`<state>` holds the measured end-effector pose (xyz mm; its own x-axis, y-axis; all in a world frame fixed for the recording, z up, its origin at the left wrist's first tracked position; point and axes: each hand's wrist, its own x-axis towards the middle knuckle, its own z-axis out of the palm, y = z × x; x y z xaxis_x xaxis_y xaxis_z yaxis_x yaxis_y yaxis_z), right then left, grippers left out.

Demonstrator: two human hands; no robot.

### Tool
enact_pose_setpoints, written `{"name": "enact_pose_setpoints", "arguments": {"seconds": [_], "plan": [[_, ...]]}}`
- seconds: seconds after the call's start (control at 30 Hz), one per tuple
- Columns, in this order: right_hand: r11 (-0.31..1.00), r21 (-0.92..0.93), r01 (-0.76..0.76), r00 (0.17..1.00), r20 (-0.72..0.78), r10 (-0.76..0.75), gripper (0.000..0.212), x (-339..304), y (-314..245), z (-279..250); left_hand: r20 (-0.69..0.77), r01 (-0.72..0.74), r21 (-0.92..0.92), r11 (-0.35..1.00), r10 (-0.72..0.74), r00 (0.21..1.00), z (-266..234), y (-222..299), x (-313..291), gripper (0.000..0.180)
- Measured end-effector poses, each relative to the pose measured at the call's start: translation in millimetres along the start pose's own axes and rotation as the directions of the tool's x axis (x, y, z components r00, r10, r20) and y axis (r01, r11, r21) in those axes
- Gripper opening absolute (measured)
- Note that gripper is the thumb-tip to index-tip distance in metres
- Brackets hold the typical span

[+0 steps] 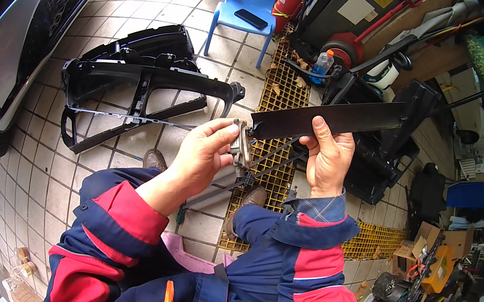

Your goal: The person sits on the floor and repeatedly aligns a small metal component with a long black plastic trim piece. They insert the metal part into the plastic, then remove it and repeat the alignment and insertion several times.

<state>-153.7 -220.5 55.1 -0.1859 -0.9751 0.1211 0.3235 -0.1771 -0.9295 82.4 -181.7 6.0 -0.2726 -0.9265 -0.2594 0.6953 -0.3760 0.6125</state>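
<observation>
My left hand (204, 153) pinches a small grey, box-shaped part (242, 148) between thumb and fingers. My right hand (328, 156) is closed around a long, flat black plastic blade (356, 116), thumb on top and fingers underneath. The blade runs out to the right, and its left end meets or lies right beside the grey part; I cannot tell whether they are joined. Beyond my left hand, a large black plastic frame (193, 80) with open windows lies on the tiled floor, resting with other black pieces.
A blue plastic chair (236, 11) holds a dark phone (251, 18). Red fire extinguishers (287, 3) and a bottle of blue liquid (323, 66) stand nearby. Yellow floor grating (288, 99) runs past my shoes. A car front (30, 37) is at left, cardboard boxes (408, 255) at right.
</observation>
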Motion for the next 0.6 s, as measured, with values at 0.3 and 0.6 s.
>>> {"name": "enact_pose_setpoints", "arguments": {"seconds": [0.3,0.6], "plan": [[0.995,-0.082,0.051,0.999,-0.01,-0.052,0.01,1.1,2.9,-1.6,0.051,0.079,-0.03,0.996,-0.078,0.996,5.2,6.5,-3.0,0.036],[0.995,-0.09,0.045,0.999,0.011,-0.045,0.013,-0.2,2.4,-1.1,0.033,0.074,-0.045,0.996,-0.072,0.997,7.1,7.7,-3.2,0.034]]}}
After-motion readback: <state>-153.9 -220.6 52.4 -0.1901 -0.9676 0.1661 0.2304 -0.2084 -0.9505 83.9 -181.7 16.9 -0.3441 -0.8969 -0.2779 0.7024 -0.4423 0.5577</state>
